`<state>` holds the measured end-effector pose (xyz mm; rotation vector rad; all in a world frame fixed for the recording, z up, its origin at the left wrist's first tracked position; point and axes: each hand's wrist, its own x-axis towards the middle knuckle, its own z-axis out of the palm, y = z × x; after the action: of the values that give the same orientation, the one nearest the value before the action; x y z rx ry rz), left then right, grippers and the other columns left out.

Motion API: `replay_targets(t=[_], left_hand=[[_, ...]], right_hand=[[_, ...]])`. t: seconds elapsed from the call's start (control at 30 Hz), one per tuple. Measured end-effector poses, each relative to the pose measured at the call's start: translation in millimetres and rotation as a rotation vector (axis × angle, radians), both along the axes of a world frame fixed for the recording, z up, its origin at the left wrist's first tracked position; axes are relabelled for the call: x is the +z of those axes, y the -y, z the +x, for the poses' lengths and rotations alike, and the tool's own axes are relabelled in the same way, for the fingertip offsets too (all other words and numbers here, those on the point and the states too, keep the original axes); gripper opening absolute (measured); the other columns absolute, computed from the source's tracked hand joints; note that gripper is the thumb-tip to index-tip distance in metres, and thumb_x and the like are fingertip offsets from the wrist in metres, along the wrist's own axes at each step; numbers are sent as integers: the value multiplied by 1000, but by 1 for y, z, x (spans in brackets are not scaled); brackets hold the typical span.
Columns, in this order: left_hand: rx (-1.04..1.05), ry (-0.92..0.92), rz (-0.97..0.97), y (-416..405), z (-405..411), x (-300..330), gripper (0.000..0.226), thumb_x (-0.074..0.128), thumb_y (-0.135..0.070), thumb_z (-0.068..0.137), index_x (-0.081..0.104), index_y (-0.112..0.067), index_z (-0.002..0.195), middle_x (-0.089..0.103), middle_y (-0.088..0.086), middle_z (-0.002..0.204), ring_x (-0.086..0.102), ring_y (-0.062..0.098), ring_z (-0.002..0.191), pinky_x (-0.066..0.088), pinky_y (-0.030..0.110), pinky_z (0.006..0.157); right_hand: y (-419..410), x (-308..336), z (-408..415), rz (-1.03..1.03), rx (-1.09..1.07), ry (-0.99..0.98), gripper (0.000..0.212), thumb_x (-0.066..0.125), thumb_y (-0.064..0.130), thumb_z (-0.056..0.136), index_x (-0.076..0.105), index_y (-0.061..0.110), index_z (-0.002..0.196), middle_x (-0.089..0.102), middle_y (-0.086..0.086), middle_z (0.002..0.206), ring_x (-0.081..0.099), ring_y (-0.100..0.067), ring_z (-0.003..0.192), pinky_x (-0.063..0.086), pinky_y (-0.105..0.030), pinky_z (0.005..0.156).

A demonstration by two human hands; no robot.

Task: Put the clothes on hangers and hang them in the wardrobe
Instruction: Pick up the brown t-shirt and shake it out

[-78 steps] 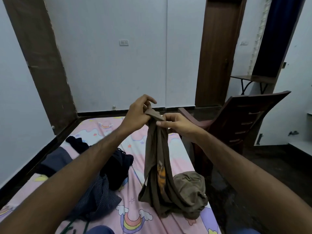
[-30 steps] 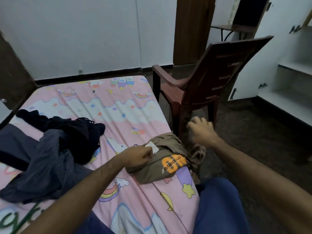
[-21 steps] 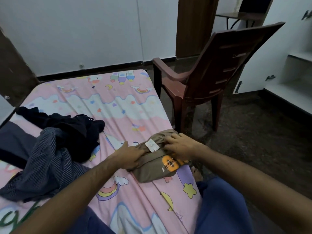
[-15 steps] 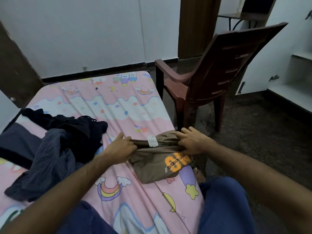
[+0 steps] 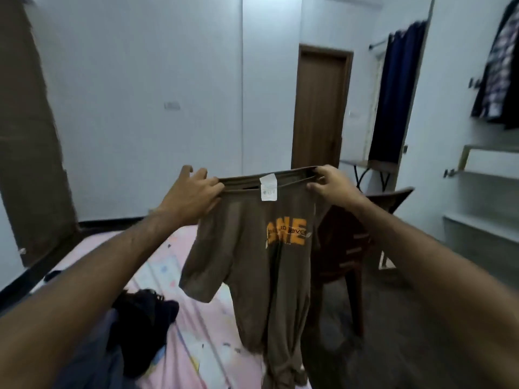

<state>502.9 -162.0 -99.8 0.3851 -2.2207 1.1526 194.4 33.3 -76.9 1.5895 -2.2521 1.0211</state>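
I hold a brown T-shirt with orange lettering up in the air in front of me. My left hand grips the left end of its collar and my right hand grips the right end, stretching the neck wide. A white label shows in the middle of the collar. The shirt hangs down over the edge of the pink bed. At the far right, the open wardrobe shows white shelves, with a plaid shirt hanging in it. No hanger is in view.
A pile of dark clothes lies on the bed at lower left. A brown plastic chair stands behind the shirt, beside the bed. A wooden door, a dark blue curtain and a small table are at the back right.
The T-shirt lay bunched on the bed with both hands on its collar. Now both hands have lifted it into the air and spread the collar, and my view has tilted up.
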Motion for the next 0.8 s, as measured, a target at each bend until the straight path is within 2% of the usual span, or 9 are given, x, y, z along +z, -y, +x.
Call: replay_targets(t=[0.07,0.13,0.23,0.3,0.37,0.5,0.6,0.67,0.8], left_hand=[[32,-17,-105,-11,12,45,25,41,-33,95,57,-17,85,61,3,84,58,32,85,39,46,81],[91,-68,-136,-23,27,84,19,51,-30,93,59,-15,83,61,5,85,58,33,85,41,46,79],[91,-292,25,-37,51,131,20,70,-28,83,63,-11,91,63,8,97,59,35,91,41,45,74],[113,-375,56,-40,68,154,27,69,-29,84,63,-10,102,60,9,109,57,35,97,41,47,74],[179,-323,-90,-41,83,167,30,69,-28,84,61,-9,105,56,11,118,53,36,100,41,47,74],[113,-346,-106,-46,106,172,32,71,-22,83,61,-10,110,45,14,133,44,40,109,40,50,75],[42,-527,136,-46,107,171,27,67,-18,82,59,-10,106,45,15,127,49,41,103,45,50,76],[-135,-593,462,-48,105,171,18,60,-14,83,52,-11,99,52,14,110,56,36,94,48,44,77],[-347,-781,848,-52,104,160,21,41,2,87,47,-11,102,59,9,89,55,27,79,40,32,60]], right_hand=[[-9,45,15,-97,-69,-195,28,67,33,95,68,21,120,59,7,115,62,-16,102,50,-46,96],[-25,85,30,-141,-190,-602,23,61,32,96,70,19,113,65,2,111,64,-22,101,45,-44,96],[-47,129,48,-119,-193,-923,21,60,38,96,69,21,104,69,2,100,66,-23,100,43,-43,94],[-56,152,60,-23,-44,-834,25,66,44,93,69,20,100,68,3,94,66,-20,92,50,-40,84],[-62,173,72,25,75,-612,33,72,47,89,72,14,92,68,0,82,65,-16,76,52,-36,70],[-67,188,85,-260,232,-213,38,76,32,88,61,-2,77,58,-7,69,52,-15,62,41,-35,61],[-61,182,99,-362,360,84,25,72,18,92,55,0,88,56,-14,79,55,-16,65,46,-31,54],[-58,175,107,-374,442,241,17,69,11,95,52,10,96,60,-11,83,59,-14,68,49,-26,54],[-47,158,110,-444,512,420,23,69,4,94,61,14,113,65,-7,97,65,-15,89,53,-26,79]])
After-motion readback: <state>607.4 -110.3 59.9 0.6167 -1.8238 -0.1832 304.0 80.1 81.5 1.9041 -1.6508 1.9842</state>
